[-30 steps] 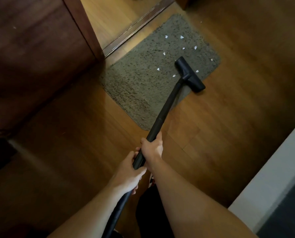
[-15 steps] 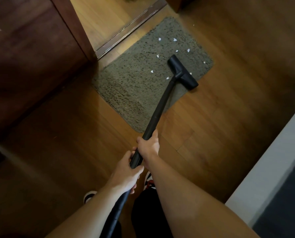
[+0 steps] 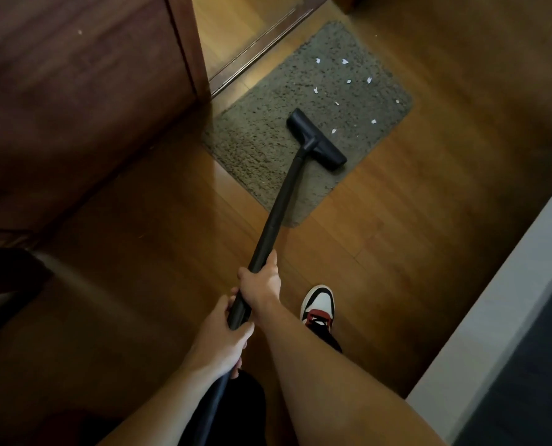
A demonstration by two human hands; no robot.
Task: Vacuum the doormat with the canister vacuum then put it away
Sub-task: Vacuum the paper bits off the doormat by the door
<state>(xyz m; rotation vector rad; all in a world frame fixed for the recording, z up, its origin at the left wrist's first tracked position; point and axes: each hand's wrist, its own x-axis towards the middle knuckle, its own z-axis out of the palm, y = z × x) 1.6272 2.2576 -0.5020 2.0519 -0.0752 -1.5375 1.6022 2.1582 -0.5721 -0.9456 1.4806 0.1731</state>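
Note:
A grey-green doormat (image 3: 268,136) lies on the wooden floor before a doorway, with several white paper scraps (image 3: 345,62) scattered over its far half. The black vacuum wand (image 3: 279,204) runs from my hands to its flat black floor head (image 3: 316,140), which rests on the mat's near right part. My right hand (image 3: 261,283) grips the wand higher up. My left hand (image 3: 223,336) grips it just below, where the hose (image 3: 210,410) begins. The canister is out of view.
A dark wooden door or cabinet (image 3: 75,107) fills the left side. A metal door threshold (image 3: 255,49) crosses behind the mat. A white ledge (image 3: 493,317) runs along the right. My sneaker (image 3: 318,305) stands on the floor right of the wand.
The floor head has been drawn back toward me across the mat, leaving the scraps beyond it. My right foot has stepped forward into view.

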